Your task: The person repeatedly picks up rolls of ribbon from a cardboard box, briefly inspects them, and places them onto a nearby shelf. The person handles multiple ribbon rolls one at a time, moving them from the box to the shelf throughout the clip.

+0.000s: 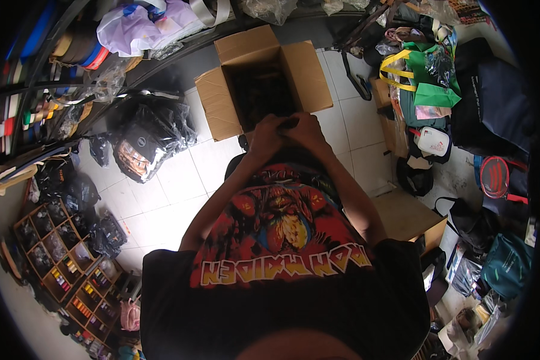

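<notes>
My left hand [266,137] and my right hand [309,133] meet in front of my chest, over the near edge of an open cardboard box [306,75]. The fingers of both are bent inward and closed, their tips almost touching. Whatever sits between them, if anything, is too small and dark to make out. The box stands on the floor with its flaps folded outward. Dark contents [259,90] lie in its shadowed inside, and their kind does not show.
Plastic-wrapped black bags [147,141] lie on the white tiled floor [180,171] to the left. A wooden compartment rack [57,264] holds thread spools. At right are a green bag [435,93], a white pouch [432,141], a teal bag [510,264] and a wooden board [405,216].
</notes>
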Demonstrator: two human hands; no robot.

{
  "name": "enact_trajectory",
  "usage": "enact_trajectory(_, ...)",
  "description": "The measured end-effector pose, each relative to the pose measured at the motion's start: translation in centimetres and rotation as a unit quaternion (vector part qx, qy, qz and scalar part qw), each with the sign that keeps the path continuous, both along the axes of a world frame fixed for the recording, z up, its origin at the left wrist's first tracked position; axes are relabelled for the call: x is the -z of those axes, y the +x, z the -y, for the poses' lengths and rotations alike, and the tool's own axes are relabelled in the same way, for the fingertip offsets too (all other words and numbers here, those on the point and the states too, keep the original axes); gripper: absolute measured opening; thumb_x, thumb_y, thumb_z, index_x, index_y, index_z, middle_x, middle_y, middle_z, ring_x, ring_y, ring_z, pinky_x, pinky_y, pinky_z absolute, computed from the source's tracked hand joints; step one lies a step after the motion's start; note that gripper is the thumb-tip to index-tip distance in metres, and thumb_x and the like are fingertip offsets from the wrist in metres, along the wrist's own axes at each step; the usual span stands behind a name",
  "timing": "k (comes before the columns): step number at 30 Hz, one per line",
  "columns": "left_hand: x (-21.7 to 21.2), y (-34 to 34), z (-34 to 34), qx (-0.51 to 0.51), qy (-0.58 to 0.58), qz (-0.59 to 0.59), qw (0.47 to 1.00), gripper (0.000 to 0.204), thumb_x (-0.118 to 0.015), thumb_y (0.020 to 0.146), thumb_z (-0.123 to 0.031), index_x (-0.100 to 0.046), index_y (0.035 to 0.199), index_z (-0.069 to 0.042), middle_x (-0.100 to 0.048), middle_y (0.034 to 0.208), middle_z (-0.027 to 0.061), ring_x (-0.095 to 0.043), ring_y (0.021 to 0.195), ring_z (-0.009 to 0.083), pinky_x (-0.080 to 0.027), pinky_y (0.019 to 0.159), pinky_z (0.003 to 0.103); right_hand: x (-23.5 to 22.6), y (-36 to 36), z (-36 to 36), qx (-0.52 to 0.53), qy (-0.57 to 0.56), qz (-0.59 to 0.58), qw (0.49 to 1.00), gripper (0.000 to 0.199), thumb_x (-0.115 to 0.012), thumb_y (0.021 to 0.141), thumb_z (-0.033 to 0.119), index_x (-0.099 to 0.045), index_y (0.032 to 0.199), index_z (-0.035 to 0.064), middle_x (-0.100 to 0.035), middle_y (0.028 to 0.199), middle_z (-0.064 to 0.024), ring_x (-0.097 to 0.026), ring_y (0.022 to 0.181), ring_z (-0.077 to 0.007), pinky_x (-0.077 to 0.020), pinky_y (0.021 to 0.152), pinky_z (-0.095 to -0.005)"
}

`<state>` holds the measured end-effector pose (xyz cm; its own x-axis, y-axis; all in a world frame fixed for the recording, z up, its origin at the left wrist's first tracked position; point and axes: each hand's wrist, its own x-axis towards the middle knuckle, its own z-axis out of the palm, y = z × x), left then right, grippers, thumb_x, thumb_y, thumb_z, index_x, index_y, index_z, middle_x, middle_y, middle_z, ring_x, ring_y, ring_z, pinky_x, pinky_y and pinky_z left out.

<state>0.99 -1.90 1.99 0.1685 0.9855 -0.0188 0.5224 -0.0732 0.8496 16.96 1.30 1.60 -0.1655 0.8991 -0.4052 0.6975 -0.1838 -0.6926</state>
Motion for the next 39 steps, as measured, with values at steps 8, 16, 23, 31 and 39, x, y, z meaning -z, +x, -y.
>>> enact_trajectory(8, -0.9, 0.0, -0.1, -0.005, -0.022, -0.004, 1.000, 0.051, -0.085, 0.067, -0.021, -0.069, 0.113, -0.005, -0.069, 0.106, 0.0139, -0.068, 0.098, 0.0305, -0.054, 0.090, 0.038, 0.8, 2.4, -0.3, 0.072, -0.188, -0.279, 0.939, 0.038, -0.079, 0.080, 0.030, -0.074, 0.102, -0.0009, -0.074, 0.088, -0.0119, -0.070, 0.085, -0.0184, -0.0544, 0.081, -0.0309)
enact_trajectory(16, -1.0, -0.4, 0.0, -0.001, -0.026, 0.025, 0.999, 0.045, -0.083, 0.066, -0.019, -0.072, 0.107, -0.007, -0.070, 0.098, 0.0137, -0.069, 0.093, 0.0300, -0.054, 0.084, 0.038, 0.9, 2.5, -0.1, 0.054, -0.182, -0.225, 0.956, 0.048, -0.083, 0.076, 0.036, -0.073, 0.104, -0.0025, -0.074, 0.093, -0.0135, -0.069, 0.087, -0.0165, -0.0537, 0.082, -0.0302)
enact_trajectory(23, -1.0, -0.1, 0.0, 0.011, 0.003, 0.031, 0.999, 0.042, -0.082, 0.065, -0.016, -0.073, 0.105, -0.006, -0.070, 0.095, 0.0145, -0.069, 0.091, 0.0314, -0.054, 0.083, 0.039, 1.7, 2.6, -0.7, -0.023, -0.196, -0.155, 0.968, 0.044, -0.079, 0.080, 0.028, -0.070, 0.111, -0.0019, -0.073, 0.101, -0.0098, -0.068, 0.095, -0.0175, -0.0528, 0.084, -0.0294)
enact_trajectory(31, -1.3, 0.3, -0.1, 0.002, -0.025, 0.013, 1.000, 0.042, -0.082, 0.067, -0.018, -0.071, 0.106, -0.006, -0.070, 0.102, 0.0154, -0.069, 0.095, 0.0326, -0.054, 0.087, 0.039, 1.2, 2.7, 0.1, 0.059, -0.214, -0.284, 0.933, 0.037, -0.078, 0.078, 0.028, -0.074, 0.101, -0.0012, -0.074, 0.092, -0.0129, -0.069, 0.087, -0.0169, -0.0539, 0.081, -0.0324)
enact_trajectory(39, -1.3, 0.5, -0.1, 0.007, -0.030, 0.020, 0.999, 0.048, -0.084, 0.067, -0.020, -0.071, 0.111, -0.007, -0.071, 0.107, 0.0151, -0.069, 0.099, 0.0306, -0.054, 0.090, 0.038, 1.0, 2.9, 0.0, 0.075, -0.212, -0.297, 0.928, 0.034, -0.075, 0.080, 0.023, -0.073, 0.104, -0.0012, -0.074, 0.092, -0.0103, -0.069, 0.085, -0.0171, -0.0535, 0.080, -0.0300)
